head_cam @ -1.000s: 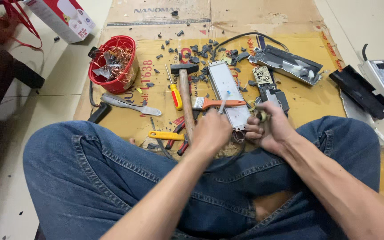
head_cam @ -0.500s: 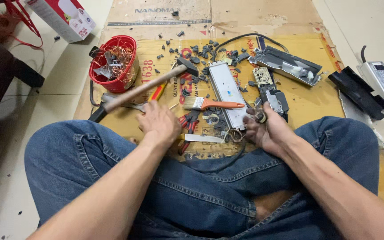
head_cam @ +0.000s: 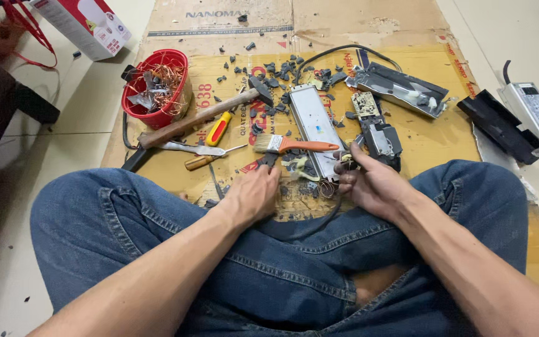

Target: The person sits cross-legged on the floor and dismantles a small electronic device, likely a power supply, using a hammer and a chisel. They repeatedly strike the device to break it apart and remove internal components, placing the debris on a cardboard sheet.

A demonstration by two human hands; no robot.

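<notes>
I sit cross-legged in blue jeans over a sheet of cardboard (head_cam: 407, 134). My left hand (head_cam: 252, 195) rests palm down on it, fingertips curled on small black fragments (head_cam: 268, 161); whether it grips one is hidden. My right hand (head_cam: 372, 185) pinches a small wired part (head_cam: 346, 163) with copper strands, just below a long silver metal case (head_cam: 313, 122). An orange-handled brush (head_cam: 294, 145) lies between the hands and the case. A wooden-handled hammer (head_cam: 198, 120) lies slanted on the cardboard, left of the case, in neither hand.
A red basket (head_cam: 133, 107) of copper wire stands far left. A yellow-red screwdriver (head_cam: 218, 129), a metal tool (head_cam: 196, 150), a circuit board (head_cam: 366, 104), a black block (head_cam: 382, 140) and an open housing (head_cam: 400, 87) lie around. A grey power unit (head_cam: 534, 112) sits right.
My left hand held the hammer upright, swung it to the left, laid it on the cardboard and came back to the fragments. My right hand stayed on the wired part.
</notes>
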